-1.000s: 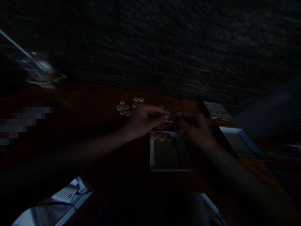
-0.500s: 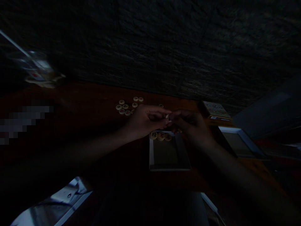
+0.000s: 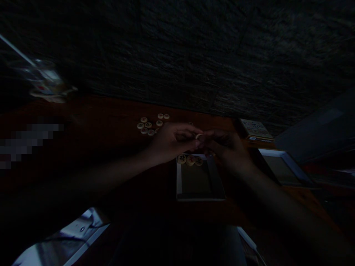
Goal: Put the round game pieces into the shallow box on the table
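My left hand and my right hand meet above the far edge of a shallow open box. Between their fingertips is a round Chinese chess piece, pinched by both hands and partly covered by the fingers. Just below, a piece with a black character and a piece with a red character sit side by side at the box's far end, with one more to their right. Behind my left hand several loose chess pieces lie on the wooden table, some hidden by the hand.
To the right lies another shallow box part, with a closed printed box beyond it. A glass with a straw stands at the far left. A dark stone wall rises behind the table.
The chess piece between my fingertips has been tilted, so its marked face no longer shows plainly. Both hands have stayed nearly in place.
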`<state>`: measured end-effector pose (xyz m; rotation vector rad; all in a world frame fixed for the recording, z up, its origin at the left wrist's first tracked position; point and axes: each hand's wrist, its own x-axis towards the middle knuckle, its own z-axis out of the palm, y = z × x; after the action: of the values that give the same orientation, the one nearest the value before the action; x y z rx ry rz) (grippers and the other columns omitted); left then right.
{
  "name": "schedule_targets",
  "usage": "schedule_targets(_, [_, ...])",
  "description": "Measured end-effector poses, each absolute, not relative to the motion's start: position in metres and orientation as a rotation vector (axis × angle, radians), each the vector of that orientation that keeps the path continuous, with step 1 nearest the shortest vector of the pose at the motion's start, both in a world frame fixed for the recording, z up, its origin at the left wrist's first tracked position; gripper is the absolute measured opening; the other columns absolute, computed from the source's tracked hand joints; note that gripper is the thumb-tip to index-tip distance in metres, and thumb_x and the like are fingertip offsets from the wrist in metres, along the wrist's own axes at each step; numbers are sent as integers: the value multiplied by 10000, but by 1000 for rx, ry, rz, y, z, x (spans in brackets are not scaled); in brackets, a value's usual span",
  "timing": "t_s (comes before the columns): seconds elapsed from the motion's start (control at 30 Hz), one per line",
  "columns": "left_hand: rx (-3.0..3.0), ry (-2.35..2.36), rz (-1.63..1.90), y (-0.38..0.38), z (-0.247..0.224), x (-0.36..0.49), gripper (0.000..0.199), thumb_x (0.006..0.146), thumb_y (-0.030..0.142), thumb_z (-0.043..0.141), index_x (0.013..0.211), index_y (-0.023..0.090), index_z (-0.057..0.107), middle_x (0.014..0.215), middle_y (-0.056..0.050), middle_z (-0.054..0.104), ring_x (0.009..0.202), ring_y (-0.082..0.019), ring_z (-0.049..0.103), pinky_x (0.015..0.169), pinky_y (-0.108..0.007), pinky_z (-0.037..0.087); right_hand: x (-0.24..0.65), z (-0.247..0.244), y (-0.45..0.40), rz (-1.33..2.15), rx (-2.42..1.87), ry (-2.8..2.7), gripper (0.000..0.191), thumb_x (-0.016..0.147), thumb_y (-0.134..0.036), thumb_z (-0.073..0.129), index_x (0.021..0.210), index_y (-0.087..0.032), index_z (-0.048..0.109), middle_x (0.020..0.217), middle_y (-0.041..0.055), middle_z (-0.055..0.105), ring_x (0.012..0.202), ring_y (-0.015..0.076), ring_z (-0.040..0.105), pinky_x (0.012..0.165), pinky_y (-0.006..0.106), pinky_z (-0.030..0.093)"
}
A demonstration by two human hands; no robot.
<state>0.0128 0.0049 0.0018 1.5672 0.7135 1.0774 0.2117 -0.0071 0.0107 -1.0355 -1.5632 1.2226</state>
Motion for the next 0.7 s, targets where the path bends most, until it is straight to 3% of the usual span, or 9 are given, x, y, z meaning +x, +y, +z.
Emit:
schedule_targets(0.3, [1403, 675, 1096, 7, 3, 14, 311, 820, 236, 830, 1105, 122, 783, 1006, -99, 821, 832, -194, 793, 765, -296, 666, 212, 12, -7, 1193, -1016, -1535, 322, 669, -327, 939, 906, -174, 784, 741, 14, 735, 600, 120, 628, 555, 225, 500])
schedule_targets(0.5, [1450, 672, 1104, 6, 3, 14, 302, 823, 271, 832, 1088, 133, 792, 1056, -106, 820, 880, -216, 797, 776, -317, 674, 210, 14, -8, 1207, -1036, -1514, 369, 627, -375, 966, 884, -181, 787, 739, 25, 753, 578, 124, 630, 538, 233, 505])
schedule_targets(0.7, [1445, 723, 1133, 6, 4, 14, 236, 860, 287, 794, 1051, 148, 797, 936, -73, 826, 796, -202, 797, 740, -309, 669, 210, 15, -10, 1232, -1015, -1542, 293, 736, -433, 892, 870, -188, 804, 751, 40, 762, 600, 138, 664, 529, 235, 537])
